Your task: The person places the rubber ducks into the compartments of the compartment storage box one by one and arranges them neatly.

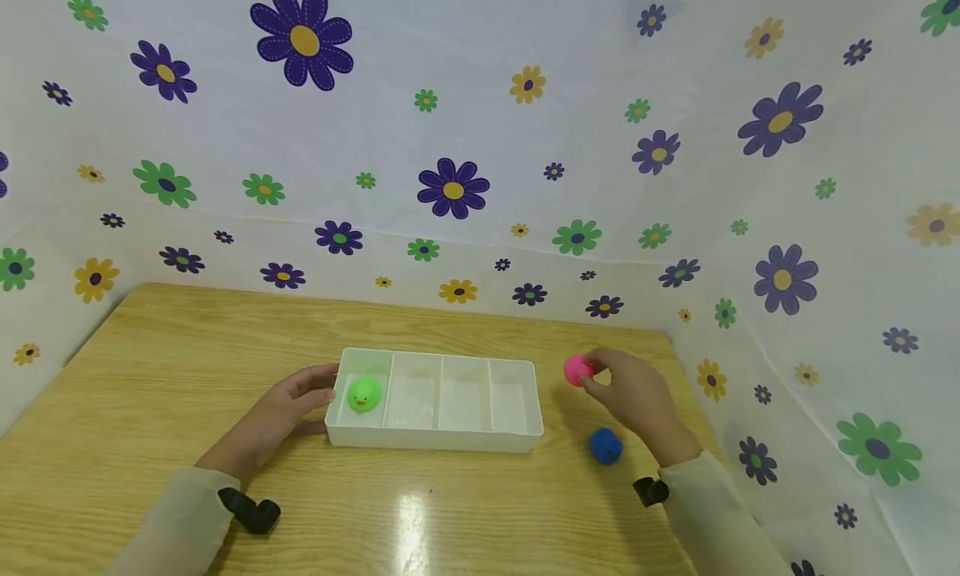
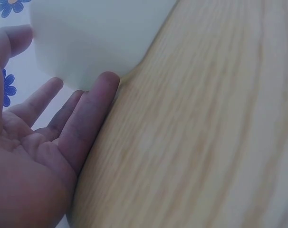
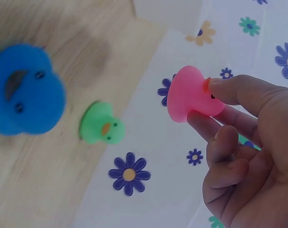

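Note:
A white tray (image 1: 465, 439) with four compartments in a row stands on the wooden table; a light green rubber duck (image 1: 364, 394) sits in its leftmost compartment. My left hand (image 1: 281, 413) touches the tray's left end with fairly straight fingers, the fingertips against the outer wall (image 2: 96, 38). To the right of the tray, my right hand (image 1: 633, 393) pinches a pink rubber duck (image 3: 189, 95) between thumb and fingers, above the table. A blue rubber duck (image 1: 606, 446) rests on the table nearer me. Another green duck (image 3: 102, 123) stands on the table in the right wrist view; the head view does not show it.
White cloth (image 1: 480, 126) printed with flowers hangs behind the table (image 1: 337, 509) and along its sides. Dark wrist straps (image 1: 251, 511) show on both sleeves.

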Action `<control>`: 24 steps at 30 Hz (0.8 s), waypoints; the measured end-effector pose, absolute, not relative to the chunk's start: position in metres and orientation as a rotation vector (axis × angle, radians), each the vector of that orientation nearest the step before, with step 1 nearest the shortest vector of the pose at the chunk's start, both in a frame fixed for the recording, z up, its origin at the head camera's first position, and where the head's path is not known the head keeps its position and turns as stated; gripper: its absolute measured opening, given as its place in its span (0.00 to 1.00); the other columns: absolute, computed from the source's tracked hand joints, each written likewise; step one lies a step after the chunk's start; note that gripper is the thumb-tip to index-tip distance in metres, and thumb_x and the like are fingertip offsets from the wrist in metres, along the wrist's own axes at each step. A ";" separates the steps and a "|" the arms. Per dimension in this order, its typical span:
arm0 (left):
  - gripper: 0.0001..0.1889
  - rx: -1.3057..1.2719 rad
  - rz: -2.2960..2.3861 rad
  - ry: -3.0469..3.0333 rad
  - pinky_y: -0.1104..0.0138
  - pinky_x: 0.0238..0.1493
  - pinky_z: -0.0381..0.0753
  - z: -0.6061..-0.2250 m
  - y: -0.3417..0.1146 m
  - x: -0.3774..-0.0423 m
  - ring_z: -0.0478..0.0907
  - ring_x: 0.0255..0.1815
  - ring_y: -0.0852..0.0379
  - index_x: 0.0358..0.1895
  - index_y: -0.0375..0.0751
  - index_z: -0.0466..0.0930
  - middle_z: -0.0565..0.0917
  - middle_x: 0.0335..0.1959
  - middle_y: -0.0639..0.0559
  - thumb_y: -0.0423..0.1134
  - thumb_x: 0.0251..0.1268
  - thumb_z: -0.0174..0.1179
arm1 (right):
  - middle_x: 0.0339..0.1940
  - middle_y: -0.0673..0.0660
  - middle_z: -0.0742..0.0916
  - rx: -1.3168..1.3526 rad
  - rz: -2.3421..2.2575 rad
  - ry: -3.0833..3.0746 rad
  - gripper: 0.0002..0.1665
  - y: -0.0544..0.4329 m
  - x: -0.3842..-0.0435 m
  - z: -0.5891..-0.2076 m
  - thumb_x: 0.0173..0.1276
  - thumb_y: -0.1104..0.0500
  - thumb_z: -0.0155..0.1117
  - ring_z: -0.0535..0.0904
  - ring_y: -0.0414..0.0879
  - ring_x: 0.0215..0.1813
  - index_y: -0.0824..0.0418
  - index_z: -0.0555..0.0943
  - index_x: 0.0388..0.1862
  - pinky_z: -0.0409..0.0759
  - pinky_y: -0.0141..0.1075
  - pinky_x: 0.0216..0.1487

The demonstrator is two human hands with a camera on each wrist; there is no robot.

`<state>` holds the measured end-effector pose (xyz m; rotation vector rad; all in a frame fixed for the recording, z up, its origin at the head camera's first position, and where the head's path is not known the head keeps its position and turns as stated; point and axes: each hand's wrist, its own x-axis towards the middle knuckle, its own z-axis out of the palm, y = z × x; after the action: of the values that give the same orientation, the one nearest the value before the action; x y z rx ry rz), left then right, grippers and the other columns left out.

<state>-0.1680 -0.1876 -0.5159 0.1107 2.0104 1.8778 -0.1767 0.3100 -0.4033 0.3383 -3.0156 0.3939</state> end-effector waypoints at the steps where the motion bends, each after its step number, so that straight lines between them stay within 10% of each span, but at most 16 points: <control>1: 0.37 0.111 1.878 2.015 0.54 0.59 0.84 -0.515 -0.187 -0.168 0.70 0.71 0.41 0.82 0.43 0.55 0.61 0.79 0.37 0.52 0.79 0.57 | 0.43 0.57 0.91 0.345 0.387 -3.011 0.16 0.307 -0.177 -0.402 0.68 0.54 0.73 0.86 0.54 0.42 0.61 0.86 0.51 0.86 0.49 0.39; 24: 0.37 0.112 1.885 2.010 0.53 0.59 0.84 -0.517 -0.189 -0.169 0.69 0.72 0.38 0.82 0.42 0.55 0.60 0.80 0.37 0.52 0.79 0.57 | 0.45 0.52 0.91 0.462 0.495 -2.946 0.17 0.237 -0.184 -0.386 0.67 0.52 0.75 0.67 0.42 0.23 0.58 0.88 0.51 0.68 0.34 0.25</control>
<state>-0.1692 -0.1886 -0.5169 0.1119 2.0104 1.8853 -0.1844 0.2368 -0.3860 0.4625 -2.9456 0.4946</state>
